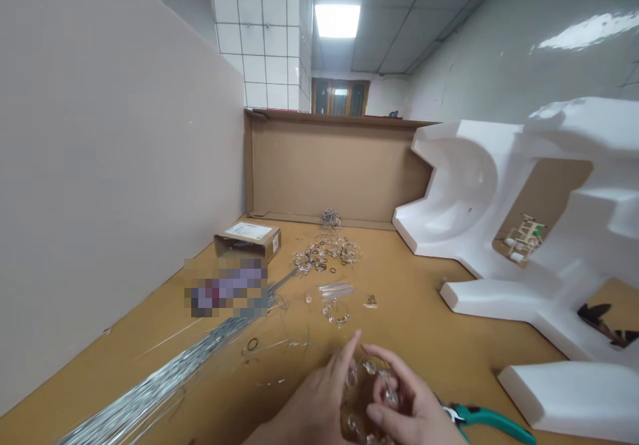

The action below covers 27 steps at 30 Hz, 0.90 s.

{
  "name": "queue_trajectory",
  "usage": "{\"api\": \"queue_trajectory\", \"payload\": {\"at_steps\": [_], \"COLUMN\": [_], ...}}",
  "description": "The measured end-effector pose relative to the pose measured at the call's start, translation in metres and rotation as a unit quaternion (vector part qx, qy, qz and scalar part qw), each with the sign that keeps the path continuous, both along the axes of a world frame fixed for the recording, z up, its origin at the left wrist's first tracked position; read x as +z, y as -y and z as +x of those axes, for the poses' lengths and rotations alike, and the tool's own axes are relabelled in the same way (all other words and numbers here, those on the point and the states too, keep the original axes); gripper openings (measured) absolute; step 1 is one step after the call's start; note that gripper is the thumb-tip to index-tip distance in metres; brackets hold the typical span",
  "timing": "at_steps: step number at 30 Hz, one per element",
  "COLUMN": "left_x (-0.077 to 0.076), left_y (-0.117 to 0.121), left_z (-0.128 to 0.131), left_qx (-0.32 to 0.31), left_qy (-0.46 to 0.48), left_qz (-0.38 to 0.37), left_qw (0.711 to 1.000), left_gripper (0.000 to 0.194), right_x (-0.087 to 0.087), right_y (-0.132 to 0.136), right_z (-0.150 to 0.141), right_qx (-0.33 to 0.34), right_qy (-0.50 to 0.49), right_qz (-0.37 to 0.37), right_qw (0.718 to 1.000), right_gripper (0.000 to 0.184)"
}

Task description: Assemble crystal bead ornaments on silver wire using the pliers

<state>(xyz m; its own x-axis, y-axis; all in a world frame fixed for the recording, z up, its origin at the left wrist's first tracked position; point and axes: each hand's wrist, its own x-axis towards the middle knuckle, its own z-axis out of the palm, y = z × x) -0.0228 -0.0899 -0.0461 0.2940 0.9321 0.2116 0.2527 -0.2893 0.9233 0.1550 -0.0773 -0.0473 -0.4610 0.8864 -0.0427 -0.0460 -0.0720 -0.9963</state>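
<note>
Between my two hands, at the bottom of the head view, is a ring of clear beads (369,367) strung on wire. My left hand (319,398) is closed on the ring's left side. My right hand (412,398) curls its fingers around the beads on the right side. Part of the ring is hidden by my fingers. Just beyond my hands lies a second ring of clear beads (339,320) on the tabletop. Pliers with green handles (492,418) rest to the right of my right hand, their jaws partly covered.
A long bundle of silvery wires (164,378) runs along the left. Farther back lie thin clear rods (335,290), a pile of clear beads and dark rings (327,253), and a small cardboard box (272,245). White foam packing (479,298) stands at right, a cardboard wall (334,169) behind.
</note>
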Motion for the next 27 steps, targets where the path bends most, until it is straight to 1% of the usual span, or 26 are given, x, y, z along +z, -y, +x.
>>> {"api": "queue_trajectory", "payload": {"at_steps": [2,4,6,8,11,13,15,18,21,22,23,24,25,26,27], "left_x": [-0.002,-0.004,-0.006,-0.008,-0.007,-0.006,-0.006,-0.004,0.002,0.005,0.007,0.009,0.010,0.010,0.010], "left_y": [-0.001,-0.003,-0.005,-0.006,-0.005,-0.003,-0.002,-0.002,-0.001,-0.001,0.000,0.000,0.000,0.001,0.000], "left_z": [-0.002,-0.004,-0.005,-0.003,0.001,0.003,0.005,0.008,0.010,0.010,0.010,0.010,0.009,0.007,0.006], "left_qx": [-0.016,-0.016,-0.028,-0.035,-0.019,-0.010,-0.008,-0.015,-0.028,-0.033,-0.037,-0.038,-0.036,-0.031,-0.024], "left_qy": [-0.054,-0.096,-0.131,-0.159,-0.196,-0.208,-0.205,-0.189,-0.197,-0.201,-0.199,-0.192,-0.184,-0.176,-0.169], "left_qz": [0.034,0.050,0.065,0.075,0.059,0.052,0.057,0.055,0.033,0.027,0.022,0.017,0.012,0.006,-0.001], "left_qw": [0.998,0.994,0.989,0.984,0.979,0.977,0.977,0.980,0.979,0.979,0.979,0.980,0.982,0.984,0.985], "left_gripper": [0.102,0.106,0.106,0.107,0.111,0.111,0.106,0.098,0.091,0.087,0.084,0.082,0.081,0.081,0.082], "right_x": [-0.002,-0.004,-0.003,-0.001,0.003,0.005,0.004,0.002,0.000,0.000,-0.001,-0.001,0.000,0.000,0.000], "right_y": [-0.005,-0.009,-0.010,-0.009,-0.005,-0.003,-0.002,-0.002,-0.002,-0.001,-0.001,-0.001,-0.002,-0.002,-0.003], "right_z": [0.002,0.003,0.003,0.002,-0.002,-0.004,-0.004,-0.002,0.000,0.000,0.000,0.000,0.001,0.001,0.002], "right_qx": [-0.012,-0.013,-0.021,-0.039,-0.074,-0.084,-0.071,-0.038,-0.024,-0.024,-0.025,-0.028,-0.035,-0.050,-0.073], "right_qy": [-0.034,-0.069,-0.115,-0.167,-0.227,-0.256,-0.283,-0.316,-0.331,-0.328,-0.317,-0.294,-0.259,-0.209,-0.145], "right_qz": [-0.025,-0.047,-0.073,-0.098,-0.131,-0.154,-0.181,-0.236,-0.284,-0.290,-0.287,-0.272,-0.241,-0.189,-0.114], "right_qw": [0.999,0.996,0.990,0.980,0.962,0.951,0.939,0.918,0.899,0.899,0.904,0.916,0.935,0.958,0.980], "right_gripper": [0.058,0.048,0.042,0.042,0.049,0.051,0.050,0.043,0.040,0.039,0.038,0.035,0.033,0.032,0.034]}}
